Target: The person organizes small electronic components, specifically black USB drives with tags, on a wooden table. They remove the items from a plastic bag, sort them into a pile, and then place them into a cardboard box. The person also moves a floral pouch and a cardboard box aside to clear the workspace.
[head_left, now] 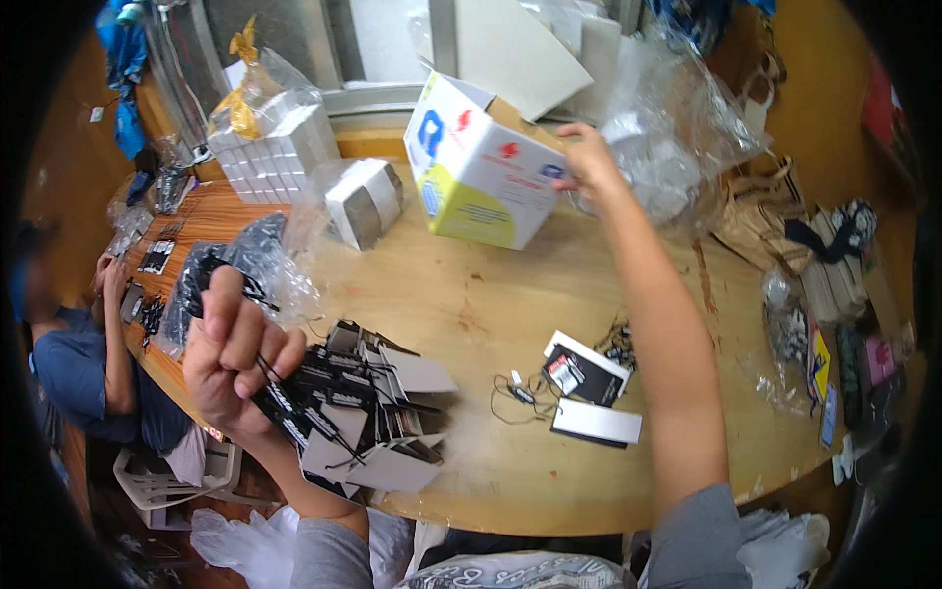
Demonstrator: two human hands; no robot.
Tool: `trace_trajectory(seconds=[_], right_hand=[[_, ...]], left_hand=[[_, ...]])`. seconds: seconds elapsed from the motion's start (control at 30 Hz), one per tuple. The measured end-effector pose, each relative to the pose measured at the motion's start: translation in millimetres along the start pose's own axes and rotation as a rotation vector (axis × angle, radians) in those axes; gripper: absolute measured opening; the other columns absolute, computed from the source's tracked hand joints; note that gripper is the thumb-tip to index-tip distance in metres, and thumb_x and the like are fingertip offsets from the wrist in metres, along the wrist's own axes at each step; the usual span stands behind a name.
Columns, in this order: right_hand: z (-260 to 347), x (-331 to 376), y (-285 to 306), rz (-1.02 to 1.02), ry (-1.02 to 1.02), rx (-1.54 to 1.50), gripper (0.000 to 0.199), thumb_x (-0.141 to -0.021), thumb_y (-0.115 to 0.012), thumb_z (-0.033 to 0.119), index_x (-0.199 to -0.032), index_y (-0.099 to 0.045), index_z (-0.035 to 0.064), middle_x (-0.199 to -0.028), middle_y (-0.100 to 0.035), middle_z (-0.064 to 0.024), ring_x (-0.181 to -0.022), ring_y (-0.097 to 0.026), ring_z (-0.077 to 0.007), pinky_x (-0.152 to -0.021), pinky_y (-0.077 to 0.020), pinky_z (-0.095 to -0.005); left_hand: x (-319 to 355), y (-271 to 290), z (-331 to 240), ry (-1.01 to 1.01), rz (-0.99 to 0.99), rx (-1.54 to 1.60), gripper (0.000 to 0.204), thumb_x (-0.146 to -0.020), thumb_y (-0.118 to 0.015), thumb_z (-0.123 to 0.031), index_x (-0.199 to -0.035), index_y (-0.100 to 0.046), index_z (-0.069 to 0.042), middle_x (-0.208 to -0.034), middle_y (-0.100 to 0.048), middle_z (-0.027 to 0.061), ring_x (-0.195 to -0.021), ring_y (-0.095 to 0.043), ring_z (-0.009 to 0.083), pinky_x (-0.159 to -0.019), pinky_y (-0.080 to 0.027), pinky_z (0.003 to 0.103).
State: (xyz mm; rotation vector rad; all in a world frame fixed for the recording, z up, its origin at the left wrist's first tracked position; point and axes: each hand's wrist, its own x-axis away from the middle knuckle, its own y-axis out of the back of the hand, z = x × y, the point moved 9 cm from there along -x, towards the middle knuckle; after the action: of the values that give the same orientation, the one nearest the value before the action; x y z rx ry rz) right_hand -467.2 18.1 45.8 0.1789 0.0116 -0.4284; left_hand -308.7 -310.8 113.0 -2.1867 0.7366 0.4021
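Note:
My left hand is raised at the left of the table, its fingers closed round the black cords of a thick bunch of hang tags. The tags, black and white cards, fan out below and to the right of the fist. My right arm reaches far across the table. There my right hand grips the right upper edge of an open cardboard box, white and yellow-green with red and blue print. The box looks tilted; its inside is mostly hidden. Several loose hang tags with black cords lie mid-right on the table.
A stack of white boxes in plastic and a banded card bundle stand at the back left. Clear plastic bags sit back right. Cloth and packets crowd the right edge. A co-worker handles tags at left.

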Motion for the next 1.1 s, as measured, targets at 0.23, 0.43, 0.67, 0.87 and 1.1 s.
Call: trace_trajectory(seconds=[0.23,0.43,0.67,0.87,1.1], right_hand=[[-11.4,60.9,-44.4,0.211,0.269,0.254,0.028,-0.075,-0.047,0.006,-0.102,-0.042,0.0038,-0.097,-0.043,-0.0137,-0.081,-0.051,-0.0216,-0.061,-0.0485,-0.0313],[-74.2,156.7,21.7,0.460,0.161,1.101,0.021,-0.069,-0.058,0.017,-0.085,-0.056,0.0030,-0.078,-0.059,-0.0137,-0.072,-0.056,-0.0252,-0.066,-0.0424,-0.0318],[-115.9,194.3,42.8,0.312,0.172,1.120,0.033,-0.057,-0.069,0.018,-0.083,-0.055,0.0037,-0.088,-0.055,-0.0105,-0.087,-0.049,-0.0244,-0.072,-0.0389,-0.0325],[-93.1,177.8,39.8,0.445,-0.022,0.825,0.022,-0.059,-0.066,0.007,-0.074,-0.051,0.0018,-0.072,-0.055,-0.0099,-0.072,-0.053,-0.0230,-0.063,-0.0403,-0.0308],[-4.4,158.6,23.0,0.445,0.340,1.292,0.014,-0.063,-0.052,0.002,-0.077,-0.055,0.0041,-0.075,-0.057,-0.0149,-0.075,-0.054,-0.0291,-0.061,-0.0417,-0.0375]], left_hand=[[-5.5,-6.4,15.7,0.074,0.059,-0.043,0.012,-0.086,-0.036,-0.016,-0.075,-0.034,-0.011,-0.047,-0.030,-0.0074,-0.034,-0.031,0.0014,-0.046,-0.030,0.019],[-9.2,-5.5,32.4,0.115,0.037,-0.039,0.014,-0.084,-0.041,-0.017,-0.074,-0.034,-0.011,-0.046,-0.029,-0.0074,-0.034,-0.030,0.0018,-0.046,-0.029,0.019],[-10.9,-15.2,42.5,0.150,0.082,-0.053,0.013,-0.082,-0.045,-0.017,-0.075,-0.036,-0.010,-0.047,-0.028,-0.0076,-0.035,-0.028,0.0021,-0.045,-0.028,0.020],[-11.5,-15.2,44.6,0.146,0.075,-0.080,0.013,-0.081,-0.046,-0.017,-0.074,-0.037,-0.010,-0.047,-0.028,-0.0073,-0.035,-0.027,0.0025,-0.046,-0.028,0.020],[-14.6,-12.2,54.8,0.190,0.050,-0.144,0.016,-0.079,-0.048,-0.019,-0.073,-0.037,-0.010,-0.047,-0.028,-0.0071,-0.034,-0.026,0.0028,-0.046,-0.027,0.021]])
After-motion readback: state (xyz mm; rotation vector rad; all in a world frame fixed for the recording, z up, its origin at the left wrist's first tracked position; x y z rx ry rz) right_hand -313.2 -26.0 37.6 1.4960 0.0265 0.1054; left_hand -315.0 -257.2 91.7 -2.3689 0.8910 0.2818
